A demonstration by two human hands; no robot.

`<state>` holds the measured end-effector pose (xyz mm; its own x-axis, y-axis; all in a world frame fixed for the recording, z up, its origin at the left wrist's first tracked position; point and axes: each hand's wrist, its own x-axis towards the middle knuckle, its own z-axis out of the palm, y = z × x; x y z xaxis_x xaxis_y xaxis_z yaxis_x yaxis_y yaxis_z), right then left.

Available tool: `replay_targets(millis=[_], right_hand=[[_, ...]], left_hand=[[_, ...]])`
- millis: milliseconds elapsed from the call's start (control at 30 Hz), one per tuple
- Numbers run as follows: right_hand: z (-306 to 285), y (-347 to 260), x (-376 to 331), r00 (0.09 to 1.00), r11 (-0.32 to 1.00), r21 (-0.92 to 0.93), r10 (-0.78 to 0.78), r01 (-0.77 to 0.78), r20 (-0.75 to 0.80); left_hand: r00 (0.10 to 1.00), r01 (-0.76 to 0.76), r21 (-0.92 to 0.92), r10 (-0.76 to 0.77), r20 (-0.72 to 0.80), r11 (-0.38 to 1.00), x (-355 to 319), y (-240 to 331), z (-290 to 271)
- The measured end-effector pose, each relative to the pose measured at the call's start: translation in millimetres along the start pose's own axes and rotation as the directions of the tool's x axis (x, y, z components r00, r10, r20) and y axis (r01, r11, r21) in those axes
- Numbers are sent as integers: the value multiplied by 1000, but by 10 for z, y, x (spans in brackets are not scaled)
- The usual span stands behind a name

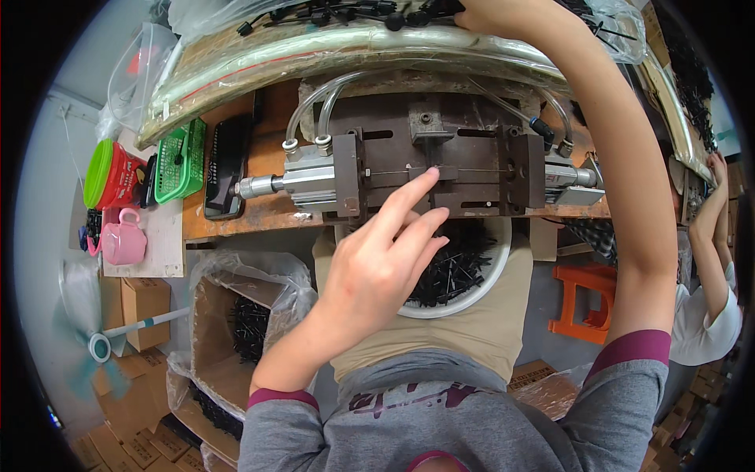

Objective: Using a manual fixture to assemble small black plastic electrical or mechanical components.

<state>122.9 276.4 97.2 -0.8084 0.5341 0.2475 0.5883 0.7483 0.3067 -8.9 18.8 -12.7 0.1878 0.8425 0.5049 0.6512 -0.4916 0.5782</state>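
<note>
My left hand (368,263) hovers over a dark metal clamping fixture (393,126) on the bench. Its index finger stretches to a small black part (435,156) at the fixture's middle, with the other fingers loosely bent and apart. Whether the fingertip touches the part, I cannot tell. An air cylinder flanks the fixture on each side: one on the left (308,182), one on the right (560,181). My right hand (499,17) reaches into a heap of black stemmed plastic parts (338,12) at the far edge; its fingertips are mostly hidden.
A white tub (502,271) of black pieces sits on my lap below the fixture. Plastic-lined cartons (212,315) and a fan (99,347) stand left. On the bench lie a phone (224,177), green basket (169,177) and pink mug (124,240). An orange stool (578,307) and another person's arm (710,228) are right.
</note>
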Motion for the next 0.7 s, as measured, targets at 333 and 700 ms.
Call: replay_targets(millis=[333,700], right_hand=[[-276,44,-96,986,944,321,119,-77,-114],[-42,-150,-786,738,922,378,194,89,-647]], left_hand=[[996,-88,303,85,23,949,-12,-117,204],[997,20,146,-31,72,989,41,-124,136]])
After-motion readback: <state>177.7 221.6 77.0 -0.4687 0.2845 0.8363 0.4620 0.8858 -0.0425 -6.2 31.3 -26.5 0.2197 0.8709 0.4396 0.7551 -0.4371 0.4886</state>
